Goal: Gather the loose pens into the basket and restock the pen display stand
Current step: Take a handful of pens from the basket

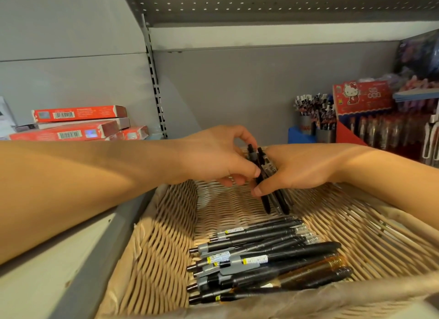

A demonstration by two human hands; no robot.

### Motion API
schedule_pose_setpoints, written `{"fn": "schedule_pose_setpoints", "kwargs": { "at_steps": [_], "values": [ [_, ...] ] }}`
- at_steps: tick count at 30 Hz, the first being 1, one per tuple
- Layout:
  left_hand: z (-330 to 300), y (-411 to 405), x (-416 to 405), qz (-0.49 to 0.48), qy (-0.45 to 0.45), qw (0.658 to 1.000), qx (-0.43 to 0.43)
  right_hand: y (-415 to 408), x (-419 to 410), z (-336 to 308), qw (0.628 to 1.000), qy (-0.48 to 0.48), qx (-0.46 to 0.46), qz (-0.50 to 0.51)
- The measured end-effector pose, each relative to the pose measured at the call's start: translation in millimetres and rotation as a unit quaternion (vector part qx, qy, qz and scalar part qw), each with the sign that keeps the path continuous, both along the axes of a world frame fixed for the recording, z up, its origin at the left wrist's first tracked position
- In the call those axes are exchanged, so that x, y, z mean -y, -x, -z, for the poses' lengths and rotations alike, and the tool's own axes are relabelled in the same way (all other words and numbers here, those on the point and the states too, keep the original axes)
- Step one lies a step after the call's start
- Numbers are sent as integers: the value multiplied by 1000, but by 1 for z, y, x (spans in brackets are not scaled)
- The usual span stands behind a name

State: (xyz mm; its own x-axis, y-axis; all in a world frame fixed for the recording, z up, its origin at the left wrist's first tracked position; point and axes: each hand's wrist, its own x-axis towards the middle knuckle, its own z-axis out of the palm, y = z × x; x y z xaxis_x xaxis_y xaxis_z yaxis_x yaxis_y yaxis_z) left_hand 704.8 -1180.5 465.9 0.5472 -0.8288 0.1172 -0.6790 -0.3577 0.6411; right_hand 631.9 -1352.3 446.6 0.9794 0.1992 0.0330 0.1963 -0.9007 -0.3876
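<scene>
Both hands over basket [166, 223], far end. R hand [299, 169] fingers curled round a bunch of black pens [268, 176], thumb across them, tips pointing down. L hand [213, 157] fingers pinch the bunch's top end, thumb touching it. More pens [266, 259] lie piled in basket below the fingers, nearer the camera. Stand [370, 126] w/ pens right of R hand. Red boxes [78, 125] left of L hand.
</scene>
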Motion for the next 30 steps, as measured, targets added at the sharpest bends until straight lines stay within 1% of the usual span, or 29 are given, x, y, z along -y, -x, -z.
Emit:
{"fn": "schedule_pose_setpoints", "kwargs": {
  "at_steps": [2,4,7,8,9,11,12,14,15,16,17,18,19,20,21,24,25,30],
  "values": [
    [0,-2,1,-6,4,1000,-9,0,0,0,1000,-5,2,3],
    [1,-3,2,-39,-25,999,11,-1,1,0,1000,-6,-2,-7],
    [3,-1,-1,-34,-172,980,93,-2,1,1,1000,-5,-5,1],
    [5,0,-1,-22,-186,978,93,-2,2,1,1000,-4,-8,-1],
    [5,0,-1,-9,-164,983,78,-1,2,1,1000,-4,-10,-5],
    [4,-3,1,-16,-72,996,41,0,1,-1,1000,-26,-5,-6],
    [3,-3,3,-39,-36,998,35,1,2,-2,999,-49,0,-1],
    [2,-7,3,-94,-7,995,19,3,3,-4,997,-81,10,6],
    [2,-7,1,-110,-23,994,1,3,3,-4,996,-82,13,7],
    [4,-6,-2,-110,-75,991,-10,3,2,-4,997,-79,16,9],
    [6,-3,-3,-83,-165,983,16,2,2,-4,997,-75,17,14],
    [8,0,-4,-36,-261,963,63,2,2,-4,997,-76,19,20],
    [11,4,-4,17,-335,936,108,2,1,-3,996,-79,21,26],
    [13,9,-3,72,-380,909,157,2,0,-3,996,-81,22,33],
    [14,13,-1,102,-404,890,184,2,0,-3,996,-82,22,38],
    [17,17,4,110,-433,871,203,0,0,-2,996,-77,14,41],
    [19,14,6,105,-441,871,190,-1,0,-2,997,-72,12,37],
    [20,4,3,83,-429,894,105,-2,2,-1,996,-78,-15,38]
  ]
}}
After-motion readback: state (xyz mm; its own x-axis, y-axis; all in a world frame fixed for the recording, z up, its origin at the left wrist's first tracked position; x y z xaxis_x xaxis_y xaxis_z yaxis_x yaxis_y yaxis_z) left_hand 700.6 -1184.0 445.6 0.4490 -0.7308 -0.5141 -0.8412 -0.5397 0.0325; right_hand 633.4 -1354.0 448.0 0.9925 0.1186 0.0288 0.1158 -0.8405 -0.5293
